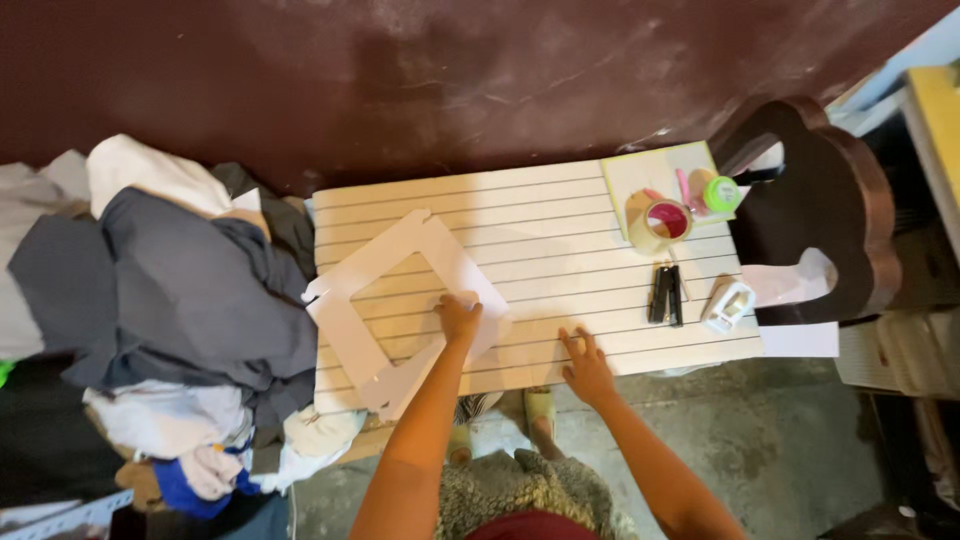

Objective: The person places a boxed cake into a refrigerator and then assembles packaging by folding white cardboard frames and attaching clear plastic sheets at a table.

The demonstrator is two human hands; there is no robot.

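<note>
A white paper frame, a hollow square, lies tilted on the left half of a slatted wooden table. My left hand presses down on the frame's near right corner with fingers curled. My right hand rests flat on the tabletop near the front edge, fingers spread, holding nothing. Both arms reach in from below.
At the table's right end sit a tape roll, a green-lidded jar on a pale sheet, black markers and a small white tool. A dark wooden chair stands right. A pile of clothes lies left.
</note>
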